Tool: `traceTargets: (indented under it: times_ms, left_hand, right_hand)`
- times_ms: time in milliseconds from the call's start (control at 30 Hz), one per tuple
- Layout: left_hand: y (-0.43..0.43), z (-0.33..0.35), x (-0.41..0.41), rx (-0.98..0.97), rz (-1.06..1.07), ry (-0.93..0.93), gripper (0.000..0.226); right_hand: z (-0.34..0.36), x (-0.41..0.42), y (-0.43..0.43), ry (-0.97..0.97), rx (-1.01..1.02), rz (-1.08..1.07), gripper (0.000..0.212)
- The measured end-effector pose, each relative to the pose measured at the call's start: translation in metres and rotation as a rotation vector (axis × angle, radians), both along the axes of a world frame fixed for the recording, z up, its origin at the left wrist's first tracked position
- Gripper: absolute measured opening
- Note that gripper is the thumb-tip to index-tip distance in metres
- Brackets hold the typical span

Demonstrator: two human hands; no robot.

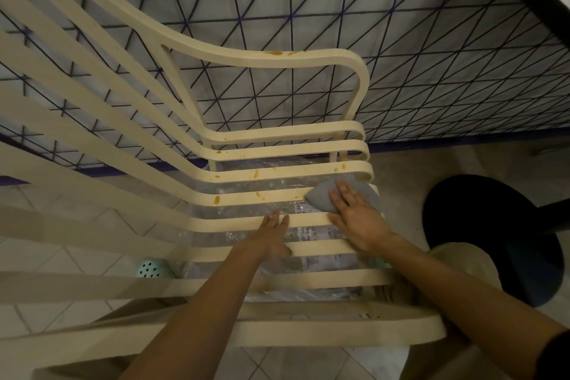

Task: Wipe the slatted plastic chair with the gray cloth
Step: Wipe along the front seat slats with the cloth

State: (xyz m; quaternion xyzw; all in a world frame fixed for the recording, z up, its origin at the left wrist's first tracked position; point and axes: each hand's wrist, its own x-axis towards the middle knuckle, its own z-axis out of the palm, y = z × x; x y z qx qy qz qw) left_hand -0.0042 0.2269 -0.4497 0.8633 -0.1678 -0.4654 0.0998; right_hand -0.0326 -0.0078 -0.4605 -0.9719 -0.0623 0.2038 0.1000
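gray cloth [345, 198]: soft, limp, bunches | right hand [354, 216]: flat atop, fingers straight | left hand [273, 233]: open, apparently bracing slatted plastic chair [287, 219] | chair: rigid, light

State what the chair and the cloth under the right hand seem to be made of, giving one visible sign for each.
The chair: likely moulded plastic, cream, matt; its slats bend in smooth one-piece curves. The cloth: seemingly soft fabric, gray, dull; it bunches under the right hand.

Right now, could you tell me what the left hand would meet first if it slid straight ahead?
The left hand would probably cross the open gap and meet the next stained slat, though depth is hard to judge here.
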Motion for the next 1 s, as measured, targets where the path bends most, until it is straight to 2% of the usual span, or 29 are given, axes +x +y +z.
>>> traceTargets:
  times_ms: [133, 300, 433, 567, 733, 867, 1000]
  left_hand:
    - [0.001, -0.001, 0.0, -0.011, -0.003, 0.001, 0.087]
    - [0.001, -0.002, 0.001, -0.012, 0.02, 0.012, 0.087]
    - [0.0, 0.0, 0.001, -0.006, 0.019, 0.008, 0.088]
    - [0.001, -0.001, 0.001, -0.027, 0.017, 0.009, 0.087]
    - [0.002, -0.003, 0.0, -0.034, 0.028, 0.006, 0.088]
    - [0.001, -0.004, 0.0, -0.025, 0.03, 0.002, 0.089]
    - [0.0, -0.004, -0.001, -0.008, 0.032, -0.016, 0.088]
  right_hand:
    - [0.004, -0.006, -0.026, -0.031, -0.056, -0.052, 0.064]
    - [0.004, 0.003, 0.0, 0.014, -0.119, -0.121, 0.073]
    - [0.0, 0.005, 0.031, 0.026, -0.085, 0.0, 0.077]
    - [0.006, 0.004, 0.009, 0.003, 0.001, 0.041, 0.069]
    - [0.005, -0.006, -0.024, -0.03, -0.079, 0.001, 0.071]
    - [0.001, -0.002, -0.002, 0.03, -0.104, -0.032, 0.075]
    - [-0.002, 0.008, 0.025, 0.05, -0.083, 0.071, 0.076]
